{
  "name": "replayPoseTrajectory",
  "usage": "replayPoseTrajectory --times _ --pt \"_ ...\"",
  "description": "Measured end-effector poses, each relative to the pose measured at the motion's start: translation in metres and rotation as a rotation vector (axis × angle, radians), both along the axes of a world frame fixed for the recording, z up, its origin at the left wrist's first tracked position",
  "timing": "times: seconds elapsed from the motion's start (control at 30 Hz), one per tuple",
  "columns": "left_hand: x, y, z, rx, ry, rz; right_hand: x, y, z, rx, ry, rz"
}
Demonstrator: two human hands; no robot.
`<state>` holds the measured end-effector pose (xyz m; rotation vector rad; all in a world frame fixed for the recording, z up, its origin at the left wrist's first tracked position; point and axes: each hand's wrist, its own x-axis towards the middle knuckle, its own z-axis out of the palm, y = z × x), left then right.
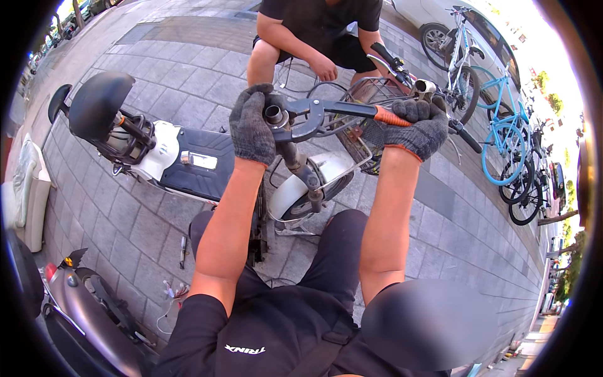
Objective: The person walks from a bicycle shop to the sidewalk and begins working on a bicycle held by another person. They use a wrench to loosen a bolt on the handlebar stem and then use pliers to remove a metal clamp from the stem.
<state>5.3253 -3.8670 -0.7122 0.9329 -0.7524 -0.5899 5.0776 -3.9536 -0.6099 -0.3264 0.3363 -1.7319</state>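
Both my hands wear dark grey knitted gloves. My right hand (419, 129) is closed around the orange-gripped handle of large black pliers (342, 108). The jaws of the pliers lie around the top of a scooter's open steering tube (275, 114). My left hand (252, 122) is closed at the jaw end, against the tube; its fingertips are partly hidden. Below the tube run the fork (306, 174) and the front wheel under a white fender (323, 168). The handlebar (425, 87), off the tube, hangs beside my right hand near a wire basket (361, 135).
The scooter's black footboard (201, 147) and seat (100, 103) extend left. Opposite me crouches a person (320, 31), one hand hanging. A tool (183, 252) and wires (176, 290) lie on the paving. Another scooter (81, 301) stands lower left; bicycles (502, 135) are parked right.
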Motion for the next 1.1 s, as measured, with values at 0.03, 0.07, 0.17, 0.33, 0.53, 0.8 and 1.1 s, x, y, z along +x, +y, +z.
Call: replayPoseTrajectory --times 0.03,0.07,0.17,0.33,0.53,0.8,1.1 --pt "-0.001 0.001 0.001 -0.009 0.064 -0.011 0.002 -0.001 0.002 -0.003 0.021 -0.014" --pt "-0.002 0.002 0.002 0.006 0.121 -0.017 0.004 -0.003 0.003 0.036 0.031 -0.042" --pt "-0.009 0.007 0.009 0.031 0.078 0.052 0.012 -0.013 0.005 0.053 0.129 -0.122" --pt "-0.023 0.014 0.022 0.061 0.030 0.177 0.021 -0.042 0.006 0.101 0.222 -0.052" --pt "-0.036 0.010 0.019 -0.007 0.117 0.249 0.045 -0.072 0.017 0.039 0.230 0.042" --pt "-0.024 0.008 0.026 -0.019 0.286 0.117 0.028 -0.058 0.010 0.116 0.262 -0.070" --pt "0.014 0.010 0.048 0.081 0.568 -0.609 -0.017 0.062 -0.025 -0.123 0.019 -0.087"
